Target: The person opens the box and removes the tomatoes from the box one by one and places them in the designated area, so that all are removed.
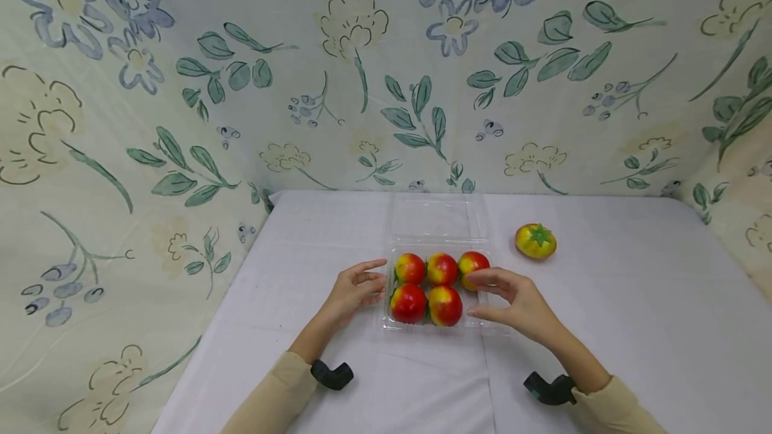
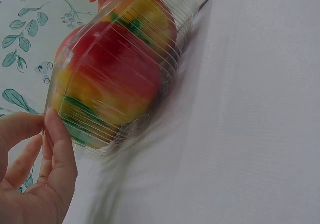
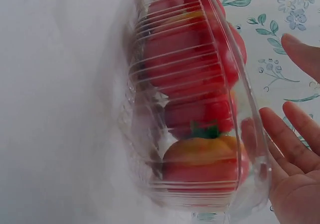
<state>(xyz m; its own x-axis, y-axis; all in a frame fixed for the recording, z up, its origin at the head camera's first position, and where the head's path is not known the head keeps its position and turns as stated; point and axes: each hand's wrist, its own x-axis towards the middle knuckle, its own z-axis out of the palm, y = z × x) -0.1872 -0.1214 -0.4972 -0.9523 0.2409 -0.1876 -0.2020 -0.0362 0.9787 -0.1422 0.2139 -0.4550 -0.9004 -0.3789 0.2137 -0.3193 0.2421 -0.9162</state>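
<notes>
A clear plastic clamshell box (image 1: pixel 422 328) lies with its lid (image 1: pixel 437 216) folded back, away from me. Several glossy red-and-yellow tomatoes (image 1: pixel 408 303) with green leafy tops sit inside in two rows. At the box's left side, my left hand (image 1: pixel 354 292) pinches the rim between thumb and fingertips, as the left wrist view (image 2: pixel 37 169) shows. My right hand (image 1: pixel 521 303) is over the right end of the box, fingers spread and thumb apart, beside the far-right tomato (image 1: pixel 472 266). Nothing is between its fingers. The near right spot of the box holds no tomato.
One more tomato (image 1: pixel 535 241), yellower with its green top showing, lies on the white cloth (image 1: pixel 615 286) to the right behind the box. A floral curtain (image 1: pixel 362 86) hangs behind the table and along its sides. Dark bands (image 1: pixel 550 388) sit at both wrists.
</notes>
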